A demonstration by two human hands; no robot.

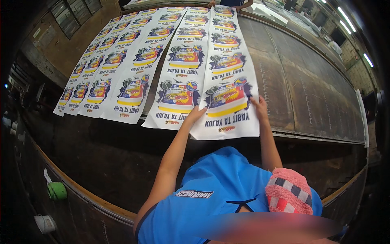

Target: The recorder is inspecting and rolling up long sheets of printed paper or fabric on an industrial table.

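A long white printed strip with repeated colourful designs runs from me to the far side of the table. My left hand is closed on its left edge near the close end. Opposite, my right hand grips the right edge, so the near end hangs between both hands at the table's front edge. Just left of it lies another printed strip, partly overlapped along its side. Further left, several similar strips lie side by side, their near ends reaching the front edge.
At the far end, another person stands with hands at the strip. Bare dark table surface extends to the right. Behind me runs another table edge, with a green roll and a white container at the lower left.
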